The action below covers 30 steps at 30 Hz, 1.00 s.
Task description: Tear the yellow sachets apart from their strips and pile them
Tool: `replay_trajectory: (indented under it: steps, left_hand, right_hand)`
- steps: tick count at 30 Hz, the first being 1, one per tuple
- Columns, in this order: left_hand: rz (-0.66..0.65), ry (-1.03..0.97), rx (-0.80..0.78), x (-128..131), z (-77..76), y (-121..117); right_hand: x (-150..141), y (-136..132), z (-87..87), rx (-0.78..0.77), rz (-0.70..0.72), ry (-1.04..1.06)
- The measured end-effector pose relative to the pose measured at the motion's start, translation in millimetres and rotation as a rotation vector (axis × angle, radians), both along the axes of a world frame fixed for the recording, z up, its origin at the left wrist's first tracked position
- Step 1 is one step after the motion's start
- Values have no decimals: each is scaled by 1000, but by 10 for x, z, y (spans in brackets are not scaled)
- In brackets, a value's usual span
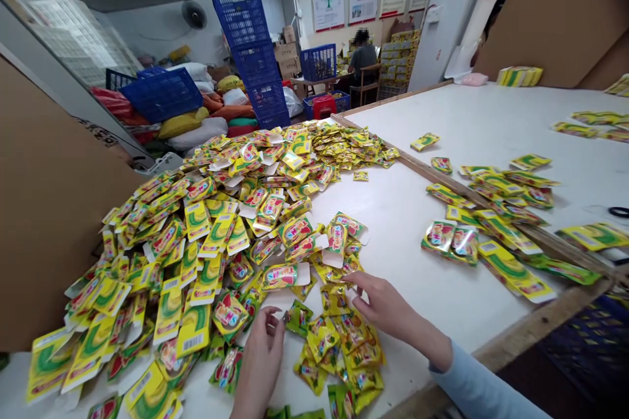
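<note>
My left hand [263,357] is at the lower middle, its fingers curled and pinched at the edge of a small green sachet [298,318]. To its right, my right hand [386,306] reaches in over loose yellow sachets [335,300], index finger and thumb apart. Its fingertips touch or nearly touch the top sachets; the exact contact is unclear. More yellow sachets [361,340] lie between and below the hands. A large heap of yellow-green printed boxes [206,275] spreads left of them, many with flaps open. One open box [280,276] lies just above my left hand.
A wooden strip [432,175] divides the white table [398,229]. Flat box strips [515,272] and a boxed pair [449,242] lie right. More sachets [346,144] are heaped farther back. Blue crates [253,55] stand behind; a person [362,59] sits in the background.
</note>
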State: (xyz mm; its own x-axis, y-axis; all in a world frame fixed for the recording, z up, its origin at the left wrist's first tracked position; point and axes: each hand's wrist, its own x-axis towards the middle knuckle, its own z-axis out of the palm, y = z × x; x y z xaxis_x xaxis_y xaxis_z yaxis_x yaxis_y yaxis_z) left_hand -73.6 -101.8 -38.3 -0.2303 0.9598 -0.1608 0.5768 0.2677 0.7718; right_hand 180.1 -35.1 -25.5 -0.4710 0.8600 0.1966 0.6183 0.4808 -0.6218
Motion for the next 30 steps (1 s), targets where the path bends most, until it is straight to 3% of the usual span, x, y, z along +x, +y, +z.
replay_trajectory:
  steps: [2,4,7,9,11,13,18,23,27,30]
  left_hand:
    - [-63,179,70,18,15,16]
    - [-248,298,147,31,31,26]
    - [-554,366,209,25,1,37]
    - [-619,370,225,14,-57,52]
    - [-577,354,245,10,-112,74]
    - [-457,273,267,21,-128,92]
    - [-72,-162,237,109,24,98]
    - [58,-646,72,250,143,100]
    - [184,-851,36,427,158,70]
    - [199,-995,7,550,201,33]
  right_hand:
    - [29,-66,20,-89,-70,126]
    - [47,-118,27,-159,-139,229]
    - [56,-151,18,-296,-195,421]
    - [46,-147,15,-438,-195,601]
    - [19,-138,27,-567,-179,777]
    - [-18,-140,51,-651,-170,901]
    - [-114,-226,125,-810,-148,1030]
    - [-205,-339,182,-894,-96,1136]
    - [-355,-428,241,-1047,28,1313]
    - [-480,-466,239,-1089,-8,1355]
